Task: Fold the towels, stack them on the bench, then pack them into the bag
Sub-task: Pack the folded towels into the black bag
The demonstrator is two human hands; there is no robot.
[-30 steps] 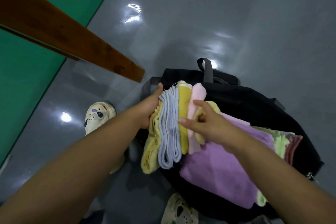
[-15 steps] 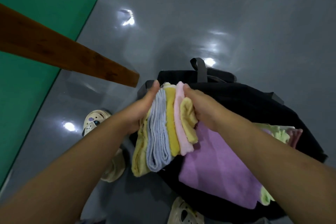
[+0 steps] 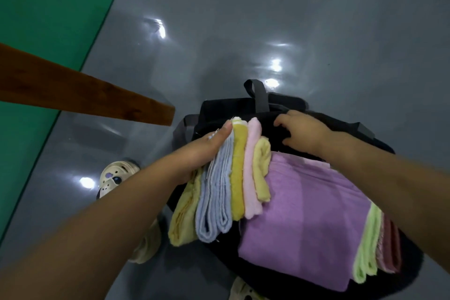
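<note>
Five folded towels [image 3: 226, 178] gripped upright by left hand [image 3: 202, 151]; right hand [image 3: 300, 131] should tug the bag [image 3: 219, 109] rim wider, fingers curled on it.

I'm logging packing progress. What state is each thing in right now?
bag: open, on the floor, holding towels.
towel bundle: folded, on edge, over the bag mouth.
purple towel: folded, in the bag.
left hand: holds the bundle.
right hand: grips the bag's rim.
bench: nothing on the visible part.
</note>
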